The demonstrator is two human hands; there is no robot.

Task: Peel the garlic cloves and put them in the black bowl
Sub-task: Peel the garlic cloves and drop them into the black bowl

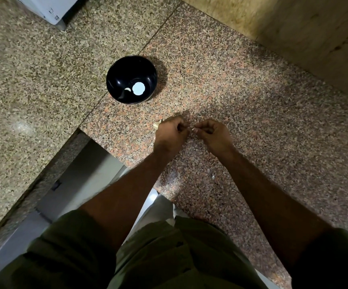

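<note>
A black bowl stands on the speckled granite counter, up and to the left of my hands. One peeled garlic clove lies inside it beside a round white glare spot. My left hand and my right hand meet over the counter, fingers curled. Between their fingertips a small pale garlic clove shows, pinched from both sides. A pale piece of garlic pokes out behind my left hand; I cannot tell if the hand holds it.
A scrap of garlic skin lies on the counter between my forearms. The counter's inner corner edge drops to a gap on the left. A white appliance stands at the top left, a wall at the top right.
</note>
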